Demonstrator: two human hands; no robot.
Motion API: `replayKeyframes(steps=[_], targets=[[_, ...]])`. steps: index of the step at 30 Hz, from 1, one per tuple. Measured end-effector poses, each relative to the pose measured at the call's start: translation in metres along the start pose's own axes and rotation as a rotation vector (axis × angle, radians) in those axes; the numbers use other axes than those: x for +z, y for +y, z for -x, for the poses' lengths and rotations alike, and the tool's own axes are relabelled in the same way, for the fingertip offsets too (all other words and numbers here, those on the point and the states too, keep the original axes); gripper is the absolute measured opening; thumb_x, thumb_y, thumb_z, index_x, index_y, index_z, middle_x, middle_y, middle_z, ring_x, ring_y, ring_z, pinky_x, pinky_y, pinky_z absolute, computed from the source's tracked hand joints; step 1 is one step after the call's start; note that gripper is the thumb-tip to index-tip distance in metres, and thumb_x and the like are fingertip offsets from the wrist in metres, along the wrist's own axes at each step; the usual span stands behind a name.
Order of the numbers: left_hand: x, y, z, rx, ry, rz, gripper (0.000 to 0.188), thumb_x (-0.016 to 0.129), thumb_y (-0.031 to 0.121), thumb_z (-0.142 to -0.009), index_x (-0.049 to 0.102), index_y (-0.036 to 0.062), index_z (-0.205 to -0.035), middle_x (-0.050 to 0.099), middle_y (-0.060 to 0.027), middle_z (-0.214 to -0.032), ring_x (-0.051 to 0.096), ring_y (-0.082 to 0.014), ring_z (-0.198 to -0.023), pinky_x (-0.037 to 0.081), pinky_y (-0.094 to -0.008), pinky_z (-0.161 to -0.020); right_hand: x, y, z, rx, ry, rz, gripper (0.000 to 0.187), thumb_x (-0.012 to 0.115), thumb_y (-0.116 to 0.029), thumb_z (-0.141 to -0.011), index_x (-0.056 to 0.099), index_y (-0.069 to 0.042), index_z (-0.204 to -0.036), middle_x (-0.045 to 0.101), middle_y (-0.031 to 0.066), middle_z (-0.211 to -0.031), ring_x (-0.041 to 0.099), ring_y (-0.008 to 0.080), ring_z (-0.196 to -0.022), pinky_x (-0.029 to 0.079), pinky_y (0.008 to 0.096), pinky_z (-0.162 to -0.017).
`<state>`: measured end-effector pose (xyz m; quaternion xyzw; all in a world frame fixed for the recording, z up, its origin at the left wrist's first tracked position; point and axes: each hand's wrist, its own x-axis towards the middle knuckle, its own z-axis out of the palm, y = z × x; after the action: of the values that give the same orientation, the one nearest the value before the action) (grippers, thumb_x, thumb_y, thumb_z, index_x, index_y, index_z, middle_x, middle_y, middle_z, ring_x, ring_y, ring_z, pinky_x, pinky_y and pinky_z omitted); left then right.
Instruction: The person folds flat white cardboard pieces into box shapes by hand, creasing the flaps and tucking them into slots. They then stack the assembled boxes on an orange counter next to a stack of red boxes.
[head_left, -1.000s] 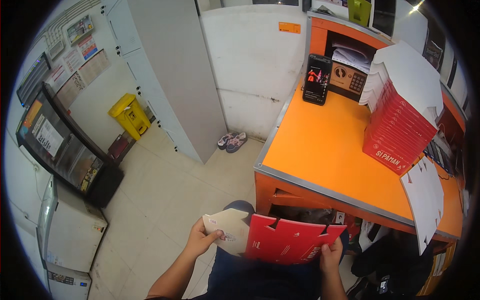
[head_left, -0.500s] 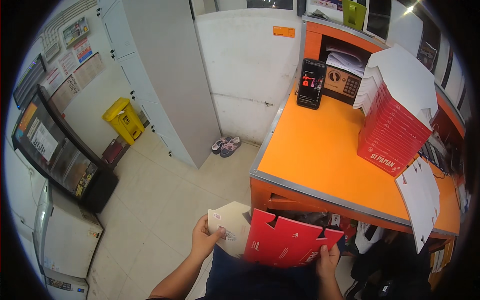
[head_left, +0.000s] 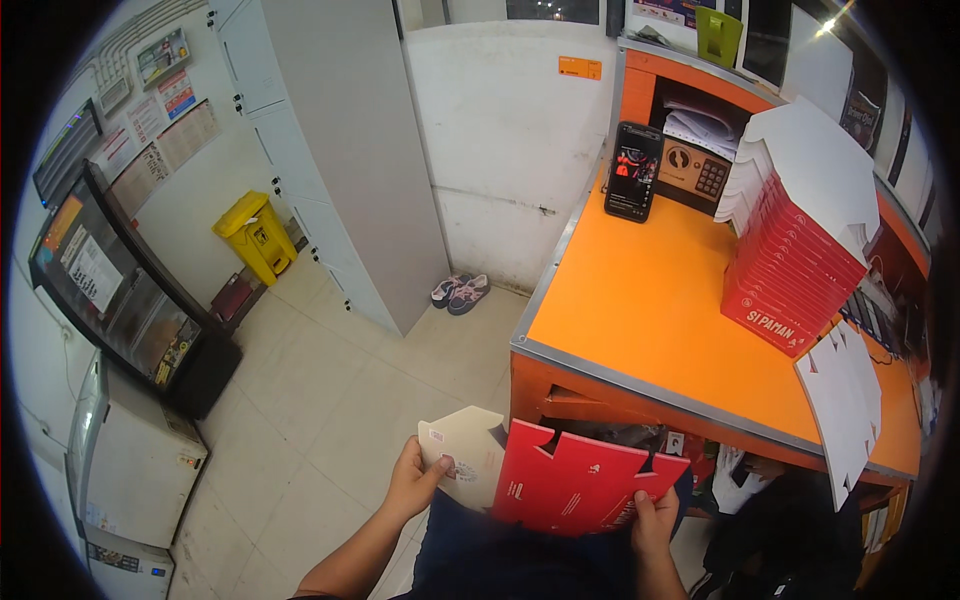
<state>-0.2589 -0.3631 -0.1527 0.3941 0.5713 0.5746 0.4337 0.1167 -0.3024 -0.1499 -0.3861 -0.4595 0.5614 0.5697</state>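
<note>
A flat cardboard food-box blank [head_left: 575, 485] lies across my lap, printed red over its wide part, with a cream panel [head_left: 472, 450] at its left. My left hand [head_left: 412, 482] grips the cream panel's left edge, thumb on top. My right hand [head_left: 654, 522] pinches the red part near its right end, thumb on top and fingers out of sight underneath. Notches cut into the red part's upper edge show dark gaps. On the orange counter, a tall stack of folded red boxes [head_left: 790, 265] with white lids stands beyond my hands, to the right.
The orange counter [head_left: 620, 320] has a metal-trimmed edge just ahead of me. A white flat blank [head_left: 842, 415] overhangs its near right edge. A phone [head_left: 632, 172] leans by a small safe [head_left: 692, 170]. Shoes [head_left: 461, 293] sit by the grey lockers [head_left: 340, 150]; a yellow bin [head_left: 256, 237] stands at left.
The view has shifted slightly, so the counter and room sit a little further right. Both hands keep their hold on the box blank, almost unmoved.
</note>
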Motion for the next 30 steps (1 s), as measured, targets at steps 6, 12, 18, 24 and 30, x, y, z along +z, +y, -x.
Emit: replayKeyframes(steps=[6, 12, 18, 24, 30], targets=[[-0.012, 0.026, 0.003, 0.167, 0.043, 0.094, 0.022, 0.056, 0.010, -0.107, 0.048, 0.0003, -0.126, 0.064, -0.0108, -0.114, 0.064, -0.0161, -0.102, 0.053, -0.0328, -0.092, 0.024, -0.033, 0.006, -0.027, -0.068, -0.016, 0.024, 0.062, -0.006, -0.102, 0.059, 0.001, -0.124, 0.068, 0.0091, -0.115, 0.064, 0.0142, -0.104, 0.050, 0.0323, -0.095], [-0.061, 0.114, 0.002, 0.741, 0.255, -0.288, 0.005, 0.055, 0.009, -0.103, 0.054, 0.0056, -0.107, 0.059, -0.0095, -0.098, 0.055, -0.0175, -0.088, 0.047, -0.0344, -0.080, 0.049, -0.084, -0.005, -0.309, -0.488, 0.437, 0.025, 0.050, -0.013, -0.107, 0.062, 0.000, -0.125, 0.065, 0.0154, -0.122, 0.060, 0.0195, -0.116, 0.051, 0.0345, -0.096], [-0.051, 0.194, 0.026, 1.198, 0.179, -0.589, 0.012, 0.069, 0.011, -0.091, 0.057, 0.0128, -0.093, 0.065, -0.0052, -0.085, 0.060, -0.0190, -0.080, 0.048, -0.0395, -0.082, 0.020, 0.012, 0.013, 0.738, -0.570, -0.190, 0.055, 0.045, -0.041, -0.112, 0.051, 0.000, -0.149, 0.063, 0.0184, -0.133, 0.066, 0.0279, -0.117, 0.055, 0.0376, -0.099], [-0.036, 0.195, 0.034, 1.306, 0.113, -0.600, 0.014, 0.070, 0.014, -0.092, 0.057, 0.0166, -0.088, 0.068, 0.0006, -0.081, 0.064, -0.0178, -0.077, 0.049, -0.0442, -0.094, 0.059, 0.010, 0.010, 0.874, -0.707, -0.369, 0.049, 0.048, -0.025, -0.112, 0.042, -0.007, -0.157, 0.059, 0.0179, -0.141, 0.062, 0.0257, -0.128, 0.051, 0.0389, -0.108], [-0.057, 0.163, 0.041, 1.324, 0.259, -0.619, 0.014, 0.069, 0.015, -0.095, 0.058, 0.0163, -0.104, 0.066, -0.0082, -0.110, 0.062, -0.0274, -0.112, 0.039, -0.0530, -0.118, 0.080, 0.020, 0.010, 0.382, -0.578, -0.149, 0.043, 0.055, 0.004, -0.098, 0.056, -0.003, -0.140, 0.059, 0.0086, -0.136, 0.056, 0.0172, -0.125, 0.043, 0.0311, -0.109]])
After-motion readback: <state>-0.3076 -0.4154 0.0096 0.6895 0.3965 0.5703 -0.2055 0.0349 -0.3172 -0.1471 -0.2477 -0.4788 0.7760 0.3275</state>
